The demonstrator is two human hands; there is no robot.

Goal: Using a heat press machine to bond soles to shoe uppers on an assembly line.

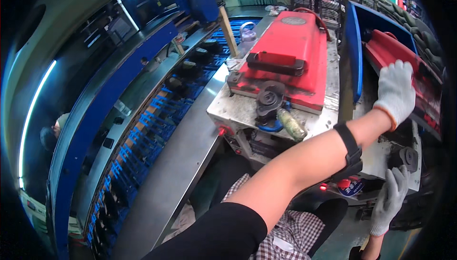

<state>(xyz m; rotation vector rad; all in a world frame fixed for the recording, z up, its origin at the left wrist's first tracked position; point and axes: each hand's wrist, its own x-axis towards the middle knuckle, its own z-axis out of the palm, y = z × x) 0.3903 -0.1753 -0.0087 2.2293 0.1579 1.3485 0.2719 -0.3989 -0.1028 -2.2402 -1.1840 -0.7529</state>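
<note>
We have our left hand (397,88) stretched across to the right, over the right cover (386,46), a red piece tilted beside a blue wall (352,45). Its fingers point far and lie close together; we cannot tell whether they grasp the cover or only rest on it. Our right hand (390,200) is nearer, its fingers released and extended, the tips at or just beside the dark knob (408,157). To the left, the left cover (285,41) lies low, its black handle (266,68) at the near end. We judge the step in hand to be handling the right cover; the next move calls for a sure hold and fingers clear of its edges.
</note>
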